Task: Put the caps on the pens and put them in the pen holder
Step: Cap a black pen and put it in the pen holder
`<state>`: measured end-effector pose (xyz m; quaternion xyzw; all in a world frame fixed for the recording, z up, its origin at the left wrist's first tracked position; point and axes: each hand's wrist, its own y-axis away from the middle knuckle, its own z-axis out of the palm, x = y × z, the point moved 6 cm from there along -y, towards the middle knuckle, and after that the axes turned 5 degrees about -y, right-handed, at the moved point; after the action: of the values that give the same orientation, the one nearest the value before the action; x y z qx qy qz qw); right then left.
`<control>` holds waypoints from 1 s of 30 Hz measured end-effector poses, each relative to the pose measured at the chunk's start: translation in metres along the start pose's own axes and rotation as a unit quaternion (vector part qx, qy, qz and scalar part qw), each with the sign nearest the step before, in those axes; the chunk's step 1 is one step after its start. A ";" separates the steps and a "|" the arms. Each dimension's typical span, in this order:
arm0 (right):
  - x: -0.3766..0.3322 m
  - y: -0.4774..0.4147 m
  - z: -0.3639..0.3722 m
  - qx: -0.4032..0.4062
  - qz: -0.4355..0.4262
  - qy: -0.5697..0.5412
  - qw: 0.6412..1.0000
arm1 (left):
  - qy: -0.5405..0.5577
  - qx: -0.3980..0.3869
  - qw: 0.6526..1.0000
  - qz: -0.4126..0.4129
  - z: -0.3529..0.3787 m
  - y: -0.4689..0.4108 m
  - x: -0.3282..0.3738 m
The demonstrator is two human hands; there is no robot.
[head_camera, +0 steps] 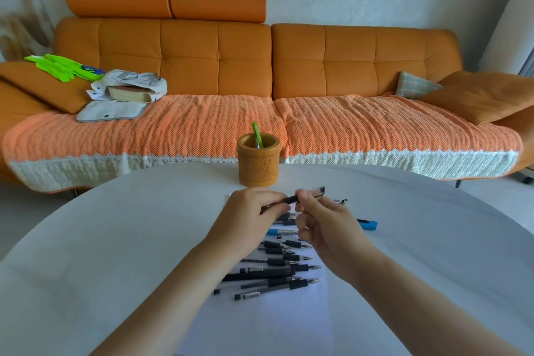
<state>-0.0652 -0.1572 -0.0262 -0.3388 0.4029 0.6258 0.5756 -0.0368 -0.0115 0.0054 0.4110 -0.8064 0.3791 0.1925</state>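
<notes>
- left grip [248,211]: bare human hand, short rounded fingers
- right grip [323,222]: bare hand, same build
- left forearm [185,283]: bare along all its visible length, smooth, slim
- right forearm [404,292]: bare likewise, down to the frame edge

A round white table [115,240] fills the lower half of the frame. At centre, near its far edge, a tan cylindrical pen holder [258,165] stands upright. Below it a white sheet of paper [260,326] lies flat, carrying a heap of uncapped black pens [274,272] and a blue pen [281,232]. A short blue object [368,224] lies right of centre.
</notes>
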 end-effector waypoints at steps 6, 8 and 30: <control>-0.051 -0.043 0.030 0.012 -0.109 0.072 0.991 | -0.010 0.020 1.000 -0.018 -0.011 -0.028 -0.015; -0.076 -0.064 0.034 0.045 -0.160 0.114 0.979 | -0.042 0.052 0.997 -0.045 -0.021 -0.041 -0.032; -0.064 -0.183 0.048 0.125 -0.159 0.509 0.837 | -0.154 0.031 0.982 -0.101 -0.011 -0.103 -0.098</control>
<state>0.1255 -0.1407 0.0309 -0.5938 0.6543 0.2096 0.4188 0.1039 0.0094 -0.0019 0.5495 -0.7687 0.3148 0.0903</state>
